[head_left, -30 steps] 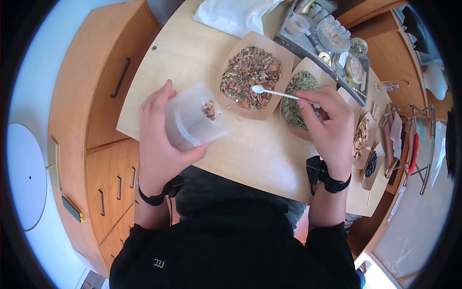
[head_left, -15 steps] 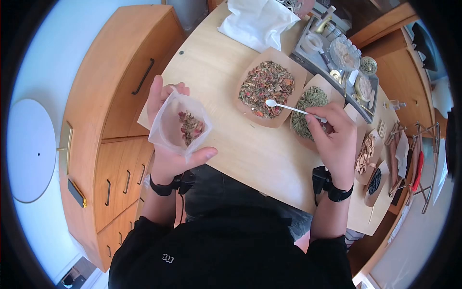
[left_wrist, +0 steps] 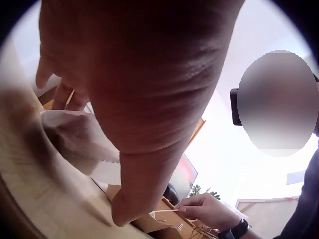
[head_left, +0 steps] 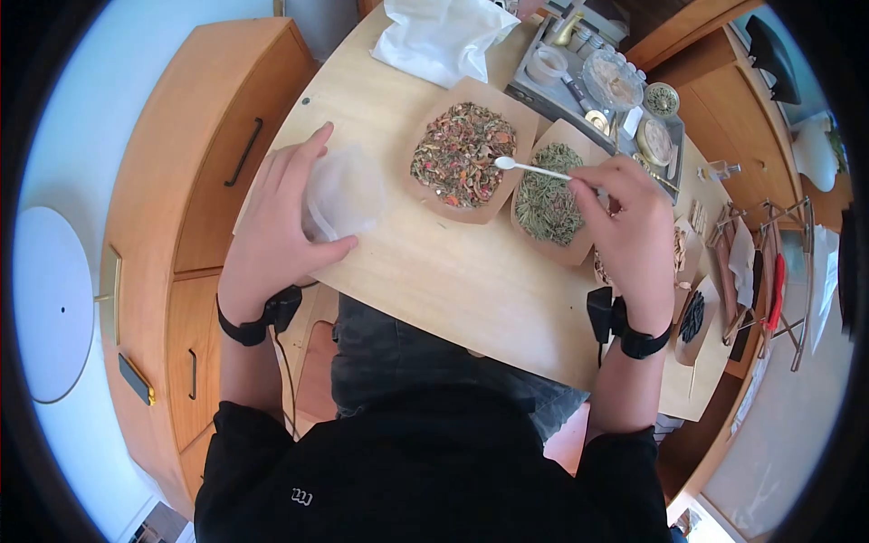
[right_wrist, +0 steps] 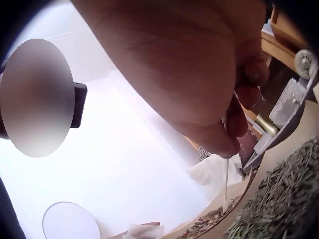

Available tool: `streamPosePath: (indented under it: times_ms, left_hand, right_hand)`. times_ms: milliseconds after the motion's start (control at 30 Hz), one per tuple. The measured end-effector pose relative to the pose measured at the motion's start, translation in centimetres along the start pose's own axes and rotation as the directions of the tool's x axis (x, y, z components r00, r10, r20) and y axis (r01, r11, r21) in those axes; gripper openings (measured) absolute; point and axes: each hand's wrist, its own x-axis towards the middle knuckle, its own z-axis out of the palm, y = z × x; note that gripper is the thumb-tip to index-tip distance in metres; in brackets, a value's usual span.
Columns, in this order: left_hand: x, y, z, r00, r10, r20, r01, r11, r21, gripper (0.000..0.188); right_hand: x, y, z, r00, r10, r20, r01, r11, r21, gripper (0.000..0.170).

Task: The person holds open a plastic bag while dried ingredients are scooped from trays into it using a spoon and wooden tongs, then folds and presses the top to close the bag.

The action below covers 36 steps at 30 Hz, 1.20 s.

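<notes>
My left hand curves around a translucent pouch, thumb along the near side and fingers at the far side. In the left wrist view the pouch lies low and tilted close over the table; its contents are hidden from above. My right hand pinches the handle of a thin white spoon. The spoon's small bowl is over the right side of a paper tray of mixed dried flowers and leaves. Beneath the handle is a second paper tray with green dried herb.
A white bag lies at the back of the table. Behind the trays stands a grey organizer with jars and small tools. More paper trays, one with dark pieces, sit at the right. A wooden cabinet borders the left side.
The pouch first tipped toward me, showing dried flowers inside, then turned away and dropped lower with my left hand. The spoon stays pinched in my right hand near the dried flowers.
</notes>
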Motion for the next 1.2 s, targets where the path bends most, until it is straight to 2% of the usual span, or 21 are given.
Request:
streamPosePath:
  times_ms: [167,367,400,467,600,667,700,767,800,867,933,1000,1033,1100,1133,1200]
  left_hand:
    - [1.2,0.2,-0.4,0.998,0.031,0.058,-0.041,0.984,0.174,0.122]
    - [1.9,0.7,0.8,0.994,0.084,0.072,-0.088,0.994,0.058,0.120]
    - [2.0,0.7,1.0,0.994,0.085,0.073,-0.089,0.994,0.056,0.120]
    - [1.9,0.8,1.5,0.993,0.046,0.105,-0.039,0.997,-0.069,0.128]
    - [1.9,0.9,1.7,0.992,0.069,0.106,-0.061,0.995,-0.078,0.131]
    - [1.1,1.4,1.5,0.998,0.054,0.027,-0.052,0.996,-0.070,0.133]
    - [0.3,1.4,1.4,0.998,0.054,0.031,-0.052,0.996,-0.072,0.133]
    - [-2.1,0.8,0.8,0.983,0.077,-0.167,-0.068,0.996,0.060,0.130]
    - [-3.4,0.2,0.7,0.983,0.077,-0.166,-0.068,0.996,0.059,0.130]
    - [-6.8,-2.2,1.6,0.877,0.163,-0.452,-0.080,0.977,0.197,0.110]
    - [-11.8,-7.7,3.5,0.745,0.067,-0.664,0.019,0.992,0.121,0.088]
    - [-15.3,-10.7,4.8,0.659,-0.079,-0.748,0.129,0.992,0.009,0.067]
    - [-16.2,-11.7,5.3,0.662,-0.079,-0.745,0.130,0.991,0.011,0.067]
    - [-17.7,-13.3,6.3,0.629,-0.142,-0.764,0.229,0.973,0.008,0.044]
    - [-18.5,-14.9,7.4,0.624,-0.146,-0.768,0.237,0.972,0.008,0.044]
    - [-19.1,-18.1,9.4,0.659,-0.508,-0.554,0.420,0.860,-0.290,0.031]
  right_hand:
    - [1.2,0.5,-0.8,1.000,-0.013,-0.014,0.011,0.993,-0.115,0.013]
    - [2.1,0.2,-0.7,0.999,-0.042,0.017,0.045,0.979,-0.197,0.014]
    - [2.2,0.0,-0.5,0.998,-0.038,0.043,0.045,0.985,-0.164,0.014]
    - [2.4,-0.2,-0.2,0.997,-0.039,0.073,0.048,0.990,-0.130,0.014]
    - [2.1,-0.5,1.0,0.987,0.082,0.137,-0.076,0.996,-0.048,0.014]
    - [1.8,-0.4,1.9,0.981,0.123,0.151,-0.121,0.992,-0.026,0.014]
    - [1.6,-0.1,2.4,0.989,0.073,0.130,-0.072,0.997,-0.014,0.014]
    - [1.4,0.0,2.8,0.994,0.026,0.108,-0.025,1.000,-0.007,0.014]
    - [1.4,-0.2,2.9,0.993,0.026,0.112,-0.027,1.000,0.002,0.014]
    - [1.4,0.0,3.3,0.993,0.022,0.120,-0.025,0.999,0.021,0.014]
    - [1.3,0.4,3.9,0.998,-0.009,0.057,0.005,0.998,0.058,0.014]
    - [1.3,0.2,4.0,0.998,0.008,0.055,-0.012,0.997,0.082,0.014]
    - [1.2,0.1,3.9,0.998,0.030,0.054,-0.035,0.994,0.099,0.015]
    - [0.9,-0.1,4.0,0.997,0.055,0.061,-0.062,0.991,0.120,0.015]
    - [1.0,-0.1,4.0,0.996,0.068,0.063,-0.076,0.987,0.140,0.015]
    - [1.0,-0.3,4.1,0.994,0.083,0.066,-0.093,0.984,0.155,0.015]
